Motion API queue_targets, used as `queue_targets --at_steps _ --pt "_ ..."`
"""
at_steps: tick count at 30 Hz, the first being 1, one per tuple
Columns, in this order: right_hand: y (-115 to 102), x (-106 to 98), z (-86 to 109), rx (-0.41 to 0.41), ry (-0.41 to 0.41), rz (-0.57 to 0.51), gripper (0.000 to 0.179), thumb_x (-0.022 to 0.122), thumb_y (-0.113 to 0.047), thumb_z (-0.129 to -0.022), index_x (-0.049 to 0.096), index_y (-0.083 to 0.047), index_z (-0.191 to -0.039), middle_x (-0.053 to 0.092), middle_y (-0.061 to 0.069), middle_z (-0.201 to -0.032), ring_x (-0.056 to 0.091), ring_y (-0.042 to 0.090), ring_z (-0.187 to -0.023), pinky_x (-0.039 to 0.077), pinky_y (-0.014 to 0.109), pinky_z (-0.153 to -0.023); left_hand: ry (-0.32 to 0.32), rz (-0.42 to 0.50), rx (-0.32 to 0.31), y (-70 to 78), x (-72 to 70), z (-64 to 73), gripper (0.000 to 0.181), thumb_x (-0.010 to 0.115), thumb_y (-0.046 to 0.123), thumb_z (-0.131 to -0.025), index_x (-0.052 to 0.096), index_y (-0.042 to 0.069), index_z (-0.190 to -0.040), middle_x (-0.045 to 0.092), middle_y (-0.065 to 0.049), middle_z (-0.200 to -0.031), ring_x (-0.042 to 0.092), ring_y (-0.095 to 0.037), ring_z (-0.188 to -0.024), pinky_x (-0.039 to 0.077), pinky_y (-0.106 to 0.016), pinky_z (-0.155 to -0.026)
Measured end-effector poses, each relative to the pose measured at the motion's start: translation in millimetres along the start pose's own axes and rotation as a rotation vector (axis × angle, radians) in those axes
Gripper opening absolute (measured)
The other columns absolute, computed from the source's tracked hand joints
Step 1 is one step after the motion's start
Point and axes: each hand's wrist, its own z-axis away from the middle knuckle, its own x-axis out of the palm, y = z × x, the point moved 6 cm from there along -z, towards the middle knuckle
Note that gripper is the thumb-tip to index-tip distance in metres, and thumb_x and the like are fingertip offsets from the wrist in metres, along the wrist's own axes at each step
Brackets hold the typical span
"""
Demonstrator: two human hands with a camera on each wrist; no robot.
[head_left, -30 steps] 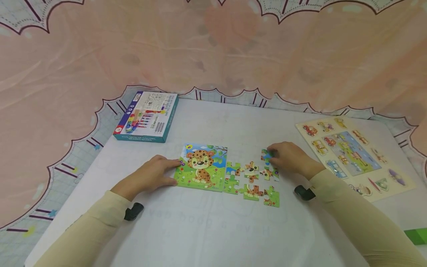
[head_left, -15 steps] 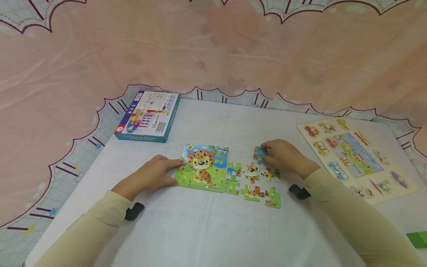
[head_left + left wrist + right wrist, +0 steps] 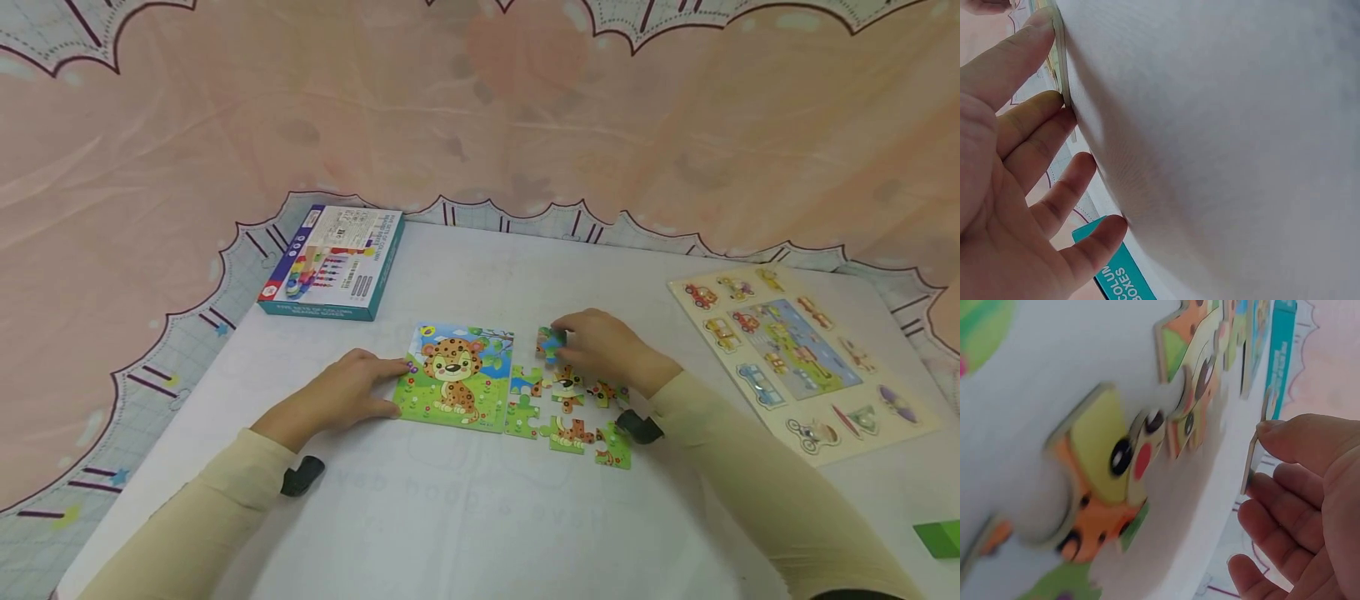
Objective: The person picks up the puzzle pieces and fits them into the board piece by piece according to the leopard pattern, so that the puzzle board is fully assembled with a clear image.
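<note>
A square picture board (image 3: 487, 400) with a cartoon leopard lies flat mid-table in the head view. My left hand (image 3: 337, 396) rests at its left edge, thumb and fingertips touching the edge, fingers relaxed, as the left wrist view shows. Right of the board lie several loose jigsaw pieces with leopard parts, among them a green corner piece (image 3: 615, 447) and a face piece (image 3: 1107, 481). My right hand (image 3: 611, 346) pinches a blue and green jigsaw piece (image 3: 549, 340) between thumb and fingers, above the other pieces. The right wrist view shows this piece edge-on.
At the back left stands a boxed toy (image 3: 337, 262) with teal sides. A wooden vehicle puzzle board (image 3: 765, 433) lies at the right. A green block (image 3: 937, 539) sits at the right edge. Behind the white table hangs a patterned peach cloth (image 3: 480, 108).
My right hand has moved left with the pinched jigsaw piece, bringing it nearer the leopard board. My left hand has stayed at the board's edge.
</note>
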Motion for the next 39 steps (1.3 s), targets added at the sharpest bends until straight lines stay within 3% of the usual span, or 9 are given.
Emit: queue_targets --at_steps 13,39 --pt "-18.5 6.8 -12.1 -0.027 -0.027 -0.032 0.042 0.066 -0.019 -0.093 0.064 0.003 -0.128 0.066 0.016 -0.126 0.056 0.035 -0.123 0.042 0.048 -0.106 -0.004 -0.006 -0.004 0.3 -0.3 0.8 0.064 0.081 0.027 -0.086 0.057 0.012 -0.143 0.061 -0.01 -0.135 0.045 -0.035 -0.124 0.042 -0.054 -0.103" --pt "-42.9 16.1 -30.7 -0.086 -0.041 0.012 0.04 0.066 -0.02 -0.094 0.065 0.002 -0.127 0.068 0.014 -0.121 0.059 0.032 -0.118 0.045 0.046 -0.103 -0.012 -0.001 -0.012 1.8 -2.2 2.5 0.064 0.081 0.027 -0.086 0.057 0.012 -0.144 0.058 -0.011 -0.138 0.045 -0.035 -0.127 0.042 -0.054 -0.104"
